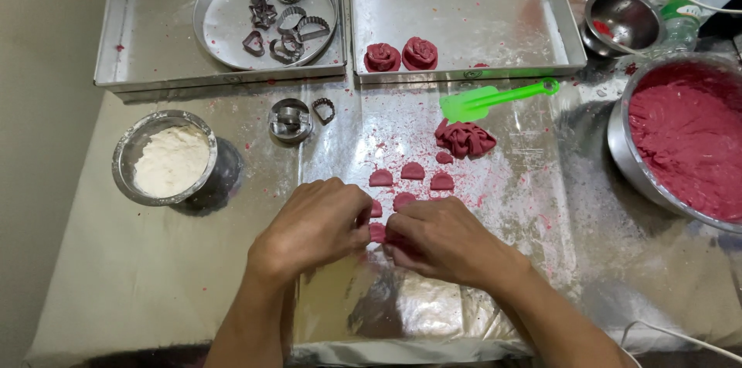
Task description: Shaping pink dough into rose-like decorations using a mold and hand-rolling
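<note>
Dough piece [377, 232]: pinched between left hand [317, 225] and right hand [440, 238], both closed on it; 5 petals [412, 172] just beyond.

Left hand [321, 225], right hand [444, 240]: bare, no rings, no gloves; forearms uncovered, no sleeves, no watch visible.

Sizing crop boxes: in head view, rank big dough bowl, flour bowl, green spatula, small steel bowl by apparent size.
1. Dough bowl, though cut off by the frame.
2. Flour bowl.
3. Green spatula and small steel bowl: too alike to rank.
</note>
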